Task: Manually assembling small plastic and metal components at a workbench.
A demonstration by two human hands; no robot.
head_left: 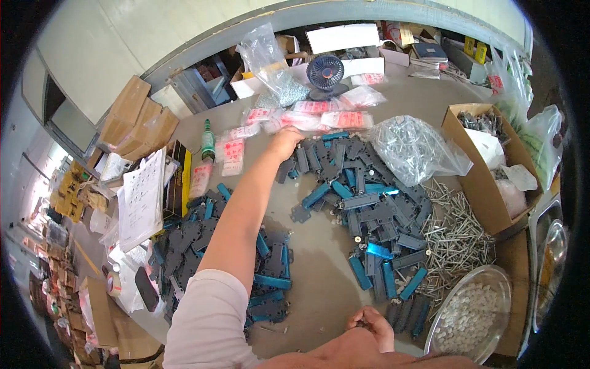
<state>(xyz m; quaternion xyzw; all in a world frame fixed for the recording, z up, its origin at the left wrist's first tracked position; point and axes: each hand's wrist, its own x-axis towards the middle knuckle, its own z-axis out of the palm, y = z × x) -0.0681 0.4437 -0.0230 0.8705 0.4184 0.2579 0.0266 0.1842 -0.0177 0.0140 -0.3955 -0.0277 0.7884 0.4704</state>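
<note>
My left hand (285, 143) reaches far forward, its fingers bent together at the edge of the packets and the dark parts. What they pinch, if anything, is hidden. Right beside it lie clear plastic packets with red print (295, 120) and a heap of dark grey and blue hinge-like pieces (381, 212). Close to my body, my right hand (372, 326) is curled closed at the heap's near end; something small and dark shows among its fingers, too hidden to name. A second pile of similar grey and blue pieces (270, 270) lies around and under my left forearm.
Long metal screws (458, 234) spread on the right, near a metal bowl of small white pieces (472, 317) and an open cardboard box (491, 166). A clear plastic bag (420, 150), small fan (326, 75), green bottle (208, 141) and phone (146, 289) also stand or lie around.
</note>
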